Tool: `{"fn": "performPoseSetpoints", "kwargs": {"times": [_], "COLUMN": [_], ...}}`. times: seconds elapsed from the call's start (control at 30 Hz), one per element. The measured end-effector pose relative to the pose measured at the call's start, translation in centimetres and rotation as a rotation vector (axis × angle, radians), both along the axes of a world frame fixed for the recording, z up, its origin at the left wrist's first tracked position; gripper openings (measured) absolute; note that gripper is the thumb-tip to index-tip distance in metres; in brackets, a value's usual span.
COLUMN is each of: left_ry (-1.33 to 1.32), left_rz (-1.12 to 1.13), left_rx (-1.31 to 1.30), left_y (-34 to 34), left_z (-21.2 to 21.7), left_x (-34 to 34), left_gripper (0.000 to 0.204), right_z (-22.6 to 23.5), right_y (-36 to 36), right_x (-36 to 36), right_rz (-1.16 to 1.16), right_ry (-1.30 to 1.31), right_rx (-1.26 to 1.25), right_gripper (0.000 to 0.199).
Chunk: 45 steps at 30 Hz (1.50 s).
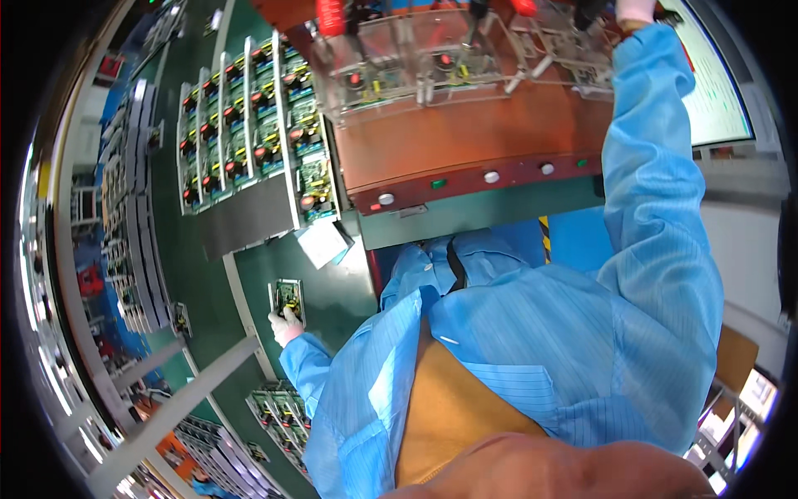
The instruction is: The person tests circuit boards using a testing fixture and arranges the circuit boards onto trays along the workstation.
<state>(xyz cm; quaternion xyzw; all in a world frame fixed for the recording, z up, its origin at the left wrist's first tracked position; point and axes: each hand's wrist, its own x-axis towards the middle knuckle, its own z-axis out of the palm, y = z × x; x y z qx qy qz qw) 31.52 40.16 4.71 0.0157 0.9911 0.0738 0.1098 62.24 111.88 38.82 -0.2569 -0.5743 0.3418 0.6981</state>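
Observation:
My left hand (pixel 288 327), in a white glove, reaches out to the left over the green bench. Its fingers close on the near edge of a small green circuit board (pixel 289 296) with yellow parts. Up at the top right, my gloved right hand (pixel 637 11) is beside the test fixture, partly cut off by the picture's upper edge, so its fingers do not show. The reddish-brown test fixture (pixel 474 150) carries clear plastic covers (pixel 391 62). Beneath them sit circuit boards (pixel 453 71) with red and yellow parts.
Rows of circuit boards (pixel 233 125) stand in a rack left of the fixture. White papers (pixel 322 243) and a dark mat (pixel 249 214) lie in front. More boards (pixel 283 416) are at lower left. A lit screen (pixel 715 83) stands at the right, beyond my right arm.

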Motion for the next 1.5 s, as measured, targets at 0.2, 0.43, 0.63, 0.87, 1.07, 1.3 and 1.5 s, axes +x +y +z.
{"fn": "performPoseSetpoints", "kwargs": {"times": [0.2, 0.43, 0.63, 0.87, 1.07, 1.3, 1.5], "left_ry": [0.192, 0.281, 0.142, 0.363, 0.178, 0.109, 0.010], "left_rz": [-0.001, -0.522, -1.205, -1.227, -0.991, -0.932, -0.910], "left_rx": [0.208, 0.402, 0.645, 0.385, 0.154, 0.195, 0.266], "left_y": [6.5, 22.1, 39.7, 51.6, 56.5, 57.5, 58.5], "left_z": [6.7, 16.5, 16.8, 13.2, 13.6, 14.1, 13.7], "left_x": [3.5, 12.8, 24.1, 30.1, 30.9, 31.0, 30.5], "left_gripper": [0.035, 0.033, 0.030, 0.031, 0.030, 0.031, 0.035], "right_z": [1.2, 1.8, -0.5, 0.5, 0.2, 0.7, 0.5], "right_y": [-1.3, -3.4, -0.8, -1.9, -1.4, -2.7, -2.2], "right_x": [0.9, 0.4, 0.7, 1.4, 1.6, 1.8, 2.1], "right_rz": [0.044, 0.171, 0.171, 0.166, 0.148, 0.174, 0.114], "right_ry": [-0.130, -0.142, -0.187, -0.298, -0.280, -0.356, -0.359], "right_rx": [-0.063, -0.172, 0.222, 0.193, 0.317, 0.197, 0.247], "right_gripper": [0.023, 0.021, 0.020, 0.018, 0.018, 0.021, 0.023]}}
